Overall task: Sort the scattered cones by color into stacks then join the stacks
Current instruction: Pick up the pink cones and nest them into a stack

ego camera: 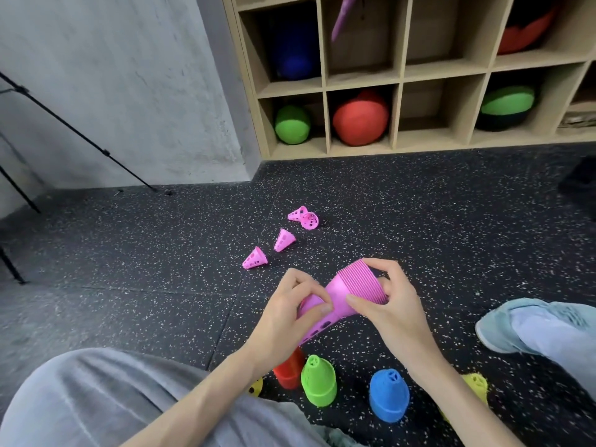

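Observation:
A long stack of pink cones (351, 290) lies tilted between both hands above the floor. My left hand (290, 314) grips its narrow tip end, and my right hand (390, 304) holds the wide ribbed rim end. Several loose pink cones lie on the floor beyond: one (254, 259), another (283, 240), and a touching pair (304, 217). Below my hands stand a red stack (290, 372), a green stack (318, 380), a blue stack (388, 395) and a yellow stack (475, 387), partly hidden by my right forearm. A yellow piece (256, 386) peeks out beside my left forearm.
A wooden cubby shelf (396, 104) with coloured balls stands at the back. Black tripod legs (80, 133) slant at the left by the grey wall. My grey-clad knee (96, 398) fills the lower left, and a light blue shoe (532, 327) rests at the right.

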